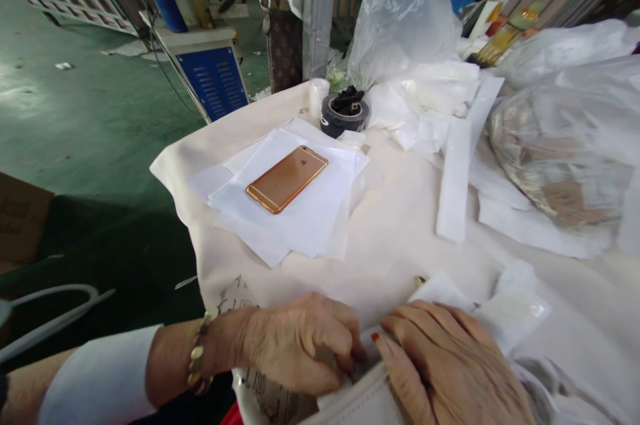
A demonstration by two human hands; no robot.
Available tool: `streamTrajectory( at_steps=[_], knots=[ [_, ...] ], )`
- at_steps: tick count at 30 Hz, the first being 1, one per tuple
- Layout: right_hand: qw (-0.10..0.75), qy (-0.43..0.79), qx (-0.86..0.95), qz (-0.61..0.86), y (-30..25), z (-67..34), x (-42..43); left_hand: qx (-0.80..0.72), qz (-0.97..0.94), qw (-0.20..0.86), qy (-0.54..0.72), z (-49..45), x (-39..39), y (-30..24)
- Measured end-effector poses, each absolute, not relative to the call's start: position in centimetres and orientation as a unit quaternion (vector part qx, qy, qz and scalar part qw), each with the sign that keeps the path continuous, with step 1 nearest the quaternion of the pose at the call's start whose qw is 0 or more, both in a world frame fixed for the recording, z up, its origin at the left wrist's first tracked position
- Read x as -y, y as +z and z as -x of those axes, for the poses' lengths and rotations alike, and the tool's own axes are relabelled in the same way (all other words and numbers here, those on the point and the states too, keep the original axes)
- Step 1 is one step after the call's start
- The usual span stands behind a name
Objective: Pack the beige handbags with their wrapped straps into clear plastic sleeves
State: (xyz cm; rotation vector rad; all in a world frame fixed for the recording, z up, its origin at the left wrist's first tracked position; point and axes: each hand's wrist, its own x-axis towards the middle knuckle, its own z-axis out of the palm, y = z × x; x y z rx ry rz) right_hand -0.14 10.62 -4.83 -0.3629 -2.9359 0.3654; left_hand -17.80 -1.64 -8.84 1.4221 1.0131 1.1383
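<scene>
At the bottom of the head view, my left hand (295, 345) curls its fingers shut around the edge of a white fabric piece (370, 398). My right hand (450, 365) lies beside it with fingers bent and pressed on the same white piece, its thumb tip meeting the left fingers. A small folded white sheet (440, 288) pokes out just beyond my right fingers. A rose-gold phone (287, 178) lies face down on a stack of white sheets (305, 218) further back, apart from both hands.
A cream cloth (400, 238) covers the table. A black tape roll (344, 115) with dark bits inside stands at the back. Clear plastic bags (565, 151) with contents fill the right side, and a white strip (455, 178) lies between. Green floor (90, 118) drops off left.
</scene>
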Motion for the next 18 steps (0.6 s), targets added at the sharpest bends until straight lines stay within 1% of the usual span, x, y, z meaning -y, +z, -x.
streamTrajectory(
  at_steps=[2,5,7,9,13,15,18],
  knots=[
    [0.082,0.133,0.979,0.132,-4.7,0.4,-10.4,-0.464,-0.561,0.491,0.478,16.6,1.7,-9.2],
    [0.1,0.152,0.973,0.144,-4.5,0.8,-10.1,-0.542,-0.518,0.481,0.454,15.3,1.1,-9.5],
    [0.108,0.162,0.968,0.16,-4.3,1.0,-9.9,-0.557,-0.495,0.501,0.44,15.0,0.5,-9.6],
    [0.106,0.163,0.962,0.191,-4.1,1.3,-9.5,-0.54,-0.486,0.536,0.43,15.1,-0.1,-9.5],
    [0.064,0.128,0.961,0.238,-3.9,2.0,-8.7,-0.562,-0.466,0.553,0.402,15.6,-0.1,-8.4],
    [0.047,0.099,0.964,0.243,-3.9,2.2,-8.6,-0.591,-0.419,0.57,0.388,15.8,0.4,-7.7],
    [0.043,0.071,0.966,0.246,-4.2,2.4,-8.6,-0.633,-0.346,0.596,0.353,15.9,1.2,-6.8]
  ],
)
